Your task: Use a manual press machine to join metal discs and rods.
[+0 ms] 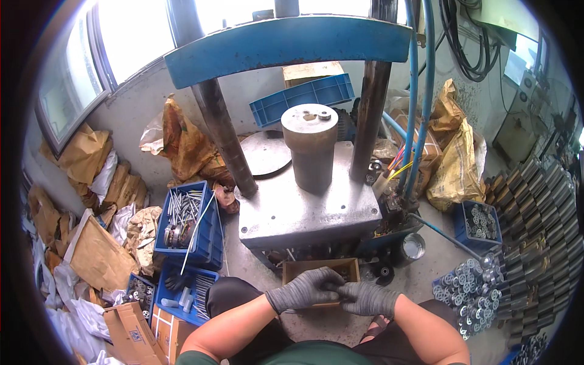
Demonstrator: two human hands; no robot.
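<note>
Your two hands, both in grey knit gloves, meet over the small open brown cardboard box (350, 267) sitting on the floor right below the grey steel press plate (304, 210). Your left hand (303, 289) curls over the box's front edge, fingers bent, and your right hand (368, 299) pinches something tiny against it (can't tell what). The blue plastic bin of long metal bolts (184, 219) sits off to your left.

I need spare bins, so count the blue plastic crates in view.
5, maybe more hidden: blue crate behind the press, crate of rods, crate at the left knee, small crate lower left, crate of rings at right.
</note>
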